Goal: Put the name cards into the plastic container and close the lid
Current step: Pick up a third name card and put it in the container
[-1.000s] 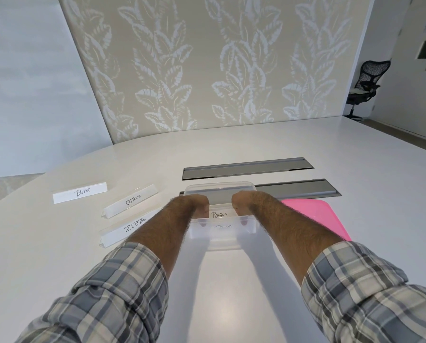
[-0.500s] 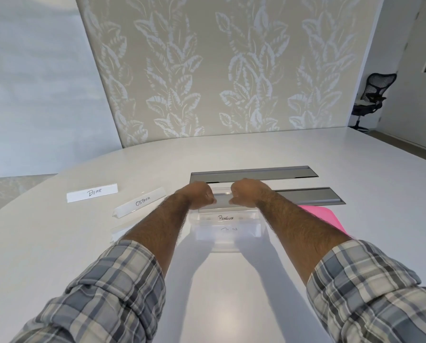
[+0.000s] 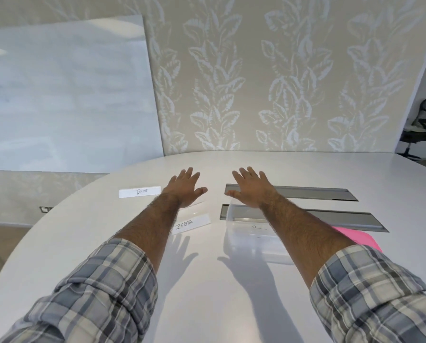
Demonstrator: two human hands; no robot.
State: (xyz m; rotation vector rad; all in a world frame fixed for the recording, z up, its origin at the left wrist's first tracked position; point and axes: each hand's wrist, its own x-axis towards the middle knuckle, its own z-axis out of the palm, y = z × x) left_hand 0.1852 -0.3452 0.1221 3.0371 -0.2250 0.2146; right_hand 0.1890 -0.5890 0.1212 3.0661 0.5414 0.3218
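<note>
Lets go of the plastic container, gripped at its far rim half a second back. Holds left hand and right hand spread above the table, fingers straight and apart, clasping nothing. Suggests the cards inside are settled, with more to fetch. Puts container at 6 o'clock of right hand, under the forearm. Puts ZEBRA card at 6 o'clock of left hand, BEAR card at 9 o'clock. Leaves pink lid at 4 o'clock of container, not yet on.

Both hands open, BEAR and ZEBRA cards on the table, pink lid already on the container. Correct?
No. Head view: the pink lid lies on the table right of the plastic container, not on it. Left hand and right hand are open; BEAR card and ZEBRA card lie on the table.
</note>
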